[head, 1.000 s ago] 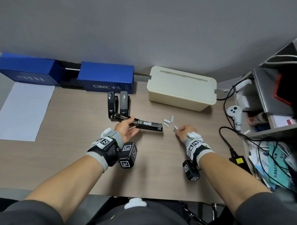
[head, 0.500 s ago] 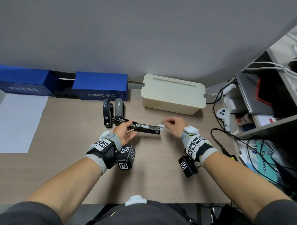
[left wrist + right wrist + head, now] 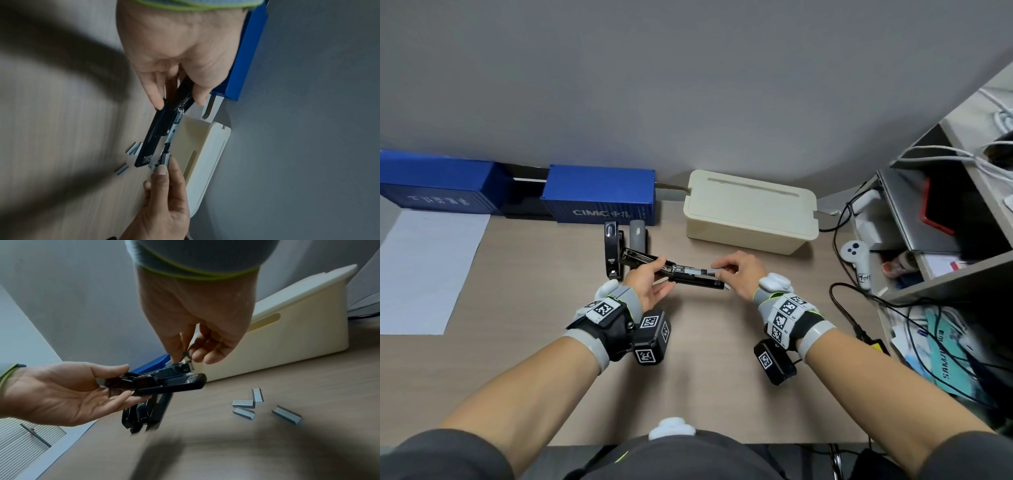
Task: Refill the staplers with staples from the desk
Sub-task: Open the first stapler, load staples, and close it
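A black stapler (image 3: 688,274) is flipped open and held just above the desk. My left hand (image 3: 650,284) grips its rear, thumb on top and fingers underneath (image 3: 158,104). My right hand (image 3: 736,270) pinches a short staple strip (image 3: 717,270) at the front end of the open magazine (image 3: 179,368). Several loose staple strips (image 3: 242,404) lie on the desk below and right of the stapler; they also show as staple strips (image 3: 122,168) in the left wrist view. Two more staplers, one black (image 3: 611,251) and one grey (image 3: 637,236), lie closed behind the left hand.
A cream lidded box (image 3: 750,212) stands just behind the hands. Blue boxes (image 3: 599,198) line the wall. A white sheet (image 3: 424,270) lies at the left. On the right are a white controller (image 3: 856,260), black cables (image 3: 852,308) and a cluttered shelf (image 3: 945,274).
My right hand rose from the loose staples on the desk with a strip and moved left to the stapler's front end. The left hand kept its hold on the stapler.
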Tool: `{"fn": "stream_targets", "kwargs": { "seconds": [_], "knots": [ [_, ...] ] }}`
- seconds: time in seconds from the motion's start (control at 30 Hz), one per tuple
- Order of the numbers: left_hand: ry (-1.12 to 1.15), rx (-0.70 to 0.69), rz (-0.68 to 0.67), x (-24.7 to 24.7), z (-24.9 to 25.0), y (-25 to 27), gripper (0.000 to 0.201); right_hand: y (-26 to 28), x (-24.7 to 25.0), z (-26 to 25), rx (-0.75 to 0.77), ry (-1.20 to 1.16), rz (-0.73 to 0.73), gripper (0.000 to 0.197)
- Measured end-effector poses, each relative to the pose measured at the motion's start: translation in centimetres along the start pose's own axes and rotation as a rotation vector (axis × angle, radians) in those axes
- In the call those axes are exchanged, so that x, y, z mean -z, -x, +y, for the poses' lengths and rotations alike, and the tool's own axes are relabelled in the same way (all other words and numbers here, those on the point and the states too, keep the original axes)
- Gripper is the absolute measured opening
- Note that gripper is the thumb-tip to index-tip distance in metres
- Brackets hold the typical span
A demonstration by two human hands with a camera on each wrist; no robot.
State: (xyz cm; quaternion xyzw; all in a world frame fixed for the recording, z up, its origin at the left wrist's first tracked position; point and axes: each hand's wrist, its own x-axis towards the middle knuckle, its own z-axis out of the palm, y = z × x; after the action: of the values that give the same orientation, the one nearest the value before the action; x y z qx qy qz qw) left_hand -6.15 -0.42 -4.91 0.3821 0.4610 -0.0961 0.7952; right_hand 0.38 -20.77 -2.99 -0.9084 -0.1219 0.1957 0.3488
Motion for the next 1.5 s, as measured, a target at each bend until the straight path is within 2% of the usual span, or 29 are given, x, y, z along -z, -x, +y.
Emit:
{"fn": "stream_targets", "kwargs": {
  "seconds": [0.2,0.37,0.57,0.7,1.2,1.5],
  "knots": [
    [0.006,0.008,0.001,0.1,0.08,0.07,0.035,0.04,-0.27,-0.16,0.033,-0.006,0.011,0.02],
    [0.006,0.014,0.009,0.35,0.06,0.01,0.048,0.1,-0.27,-0.14,0.04,-0.03,0.009,0.02],
    [0.008,0.006,0.006,0.25,-0.06,0.04,0.041,0.18,-0.3,0.0,0.036,-0.015,0.018,0.02],
    [-0.004,0.006,0.006,0.23,-0.06,0.06,0.048,0.13,-0.24,0.09,0.026,-0.012,0.04,0.019],
    [-0.002,0.011,0.014,0.22,0.15,0.43,0.049,0.24,-0.11,0.41,0.001,0.007,0.032,0.019],
    [-0.022,0.012,0.004,0.0,-0.06,0.75,0.047,0.23,-0.35,0.07,0.037,0.059,0.011,0.02]
  ]
}}
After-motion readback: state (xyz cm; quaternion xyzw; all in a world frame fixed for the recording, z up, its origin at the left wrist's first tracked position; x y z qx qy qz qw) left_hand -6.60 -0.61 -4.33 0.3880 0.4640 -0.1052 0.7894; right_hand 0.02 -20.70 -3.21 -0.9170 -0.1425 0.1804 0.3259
